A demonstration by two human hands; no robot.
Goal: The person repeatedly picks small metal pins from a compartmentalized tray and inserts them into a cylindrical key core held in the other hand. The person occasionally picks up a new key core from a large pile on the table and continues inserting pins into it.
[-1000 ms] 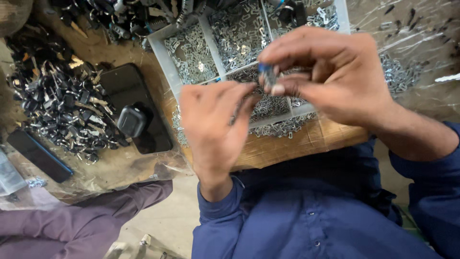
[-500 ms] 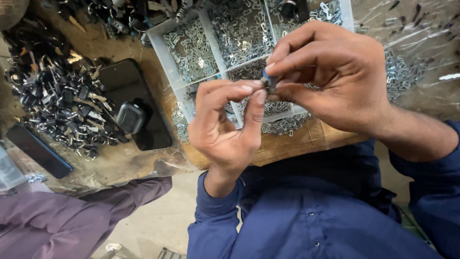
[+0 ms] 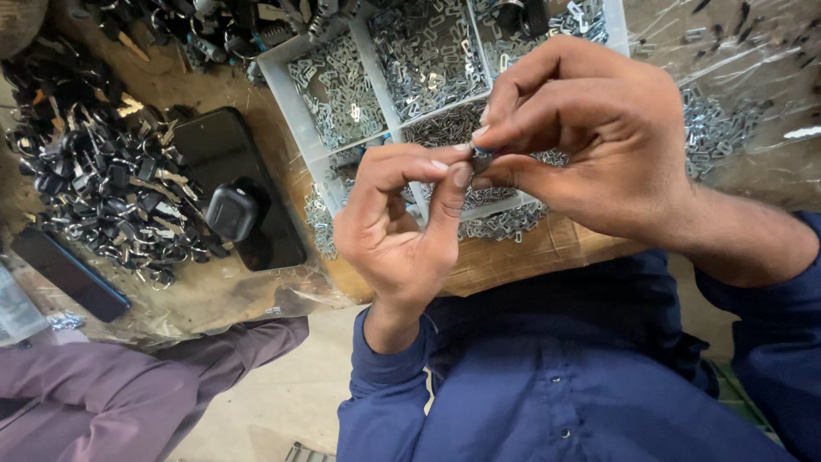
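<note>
Both hands met above the surface (image 3: 547, 257): the left hand (image 3: 398, 235) and right hand (image 3: 590, 141) pinched one small metal piece (image 3: 481, 157) between fingertips. It looked light, stiff and slippery, best held by its edges. At twelve o'clock lay the divided tray (image 3: 282, 81).

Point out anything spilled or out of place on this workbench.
Small silver metal clips lie spilled on the bench just outside the white divided tray, below its near wall, and another loose scatter lies to its right. The left hand and right hand pinch a small part above the tray.
</note>
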